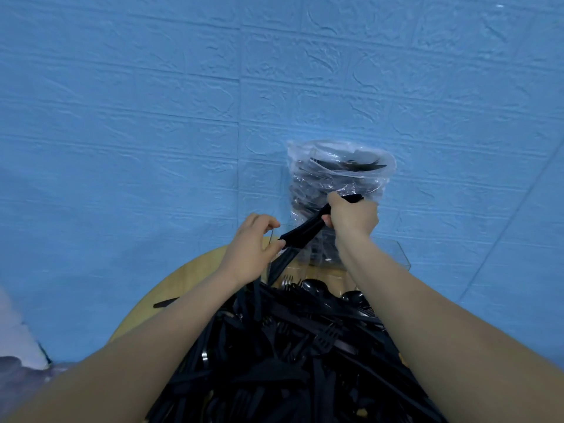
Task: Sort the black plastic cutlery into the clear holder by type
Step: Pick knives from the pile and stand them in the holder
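My right hand [351,216] curls round the far end of a bundle of black cutlery [308,228]; my left hand [248,248] pinches its near end between thumb and fingertips. The bundle slants from near left up to far right, above the clear holder [396,254]. Its type I cannot tell. A crumpled clear bag [338,175] partly hides the holder. A heap of cutlery [290,346] covers the round wooden table [183,279]; blue sheeting [152,117] lies beyond.

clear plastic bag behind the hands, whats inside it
Black cutlery shows through the clear plastic bag; the types cannot be told. The right hand covers its lower part.
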`<state>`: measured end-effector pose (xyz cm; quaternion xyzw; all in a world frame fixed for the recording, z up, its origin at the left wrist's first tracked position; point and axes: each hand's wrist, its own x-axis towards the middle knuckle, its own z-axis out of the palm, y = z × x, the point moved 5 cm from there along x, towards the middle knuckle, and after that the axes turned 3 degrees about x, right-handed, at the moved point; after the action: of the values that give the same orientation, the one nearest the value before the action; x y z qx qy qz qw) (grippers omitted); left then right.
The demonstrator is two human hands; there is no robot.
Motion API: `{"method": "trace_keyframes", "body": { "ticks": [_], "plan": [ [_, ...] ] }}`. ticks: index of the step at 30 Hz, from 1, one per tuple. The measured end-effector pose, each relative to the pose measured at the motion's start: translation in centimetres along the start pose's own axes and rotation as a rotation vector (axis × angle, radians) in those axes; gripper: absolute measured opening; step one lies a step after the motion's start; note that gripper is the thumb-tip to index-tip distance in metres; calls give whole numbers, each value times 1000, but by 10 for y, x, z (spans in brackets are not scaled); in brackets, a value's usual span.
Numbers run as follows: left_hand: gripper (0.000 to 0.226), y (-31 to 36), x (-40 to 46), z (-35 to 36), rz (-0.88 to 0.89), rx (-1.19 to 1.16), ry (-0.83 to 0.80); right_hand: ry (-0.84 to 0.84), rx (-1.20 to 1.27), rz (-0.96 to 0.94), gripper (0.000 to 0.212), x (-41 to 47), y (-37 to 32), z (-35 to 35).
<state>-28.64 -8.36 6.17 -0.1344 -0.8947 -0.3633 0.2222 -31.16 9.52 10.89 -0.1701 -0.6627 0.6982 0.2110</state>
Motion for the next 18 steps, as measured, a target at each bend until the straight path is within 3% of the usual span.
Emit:
{"method": "trace_keyframes", "body": {
  "ticks": [3,7,10,14,18],
  "plan": [
    [40,7,10,4,-9,6,-10,7,-31,-6,22,-4,2,6],
    [53,15,23,21,-17,173,-160,-2,-47,-2,17,-7,4,9],
    [44,21,29,30,-23,315,-236,-3,-37,20,20,-6,5,6],
    [35,24,33,31,-47,293,-258,-53,9,62,28,-6,3,4],
    [31,21,35,29,-68,250,-263,-264,97,137,40,-3,4,9]
  ]
}}
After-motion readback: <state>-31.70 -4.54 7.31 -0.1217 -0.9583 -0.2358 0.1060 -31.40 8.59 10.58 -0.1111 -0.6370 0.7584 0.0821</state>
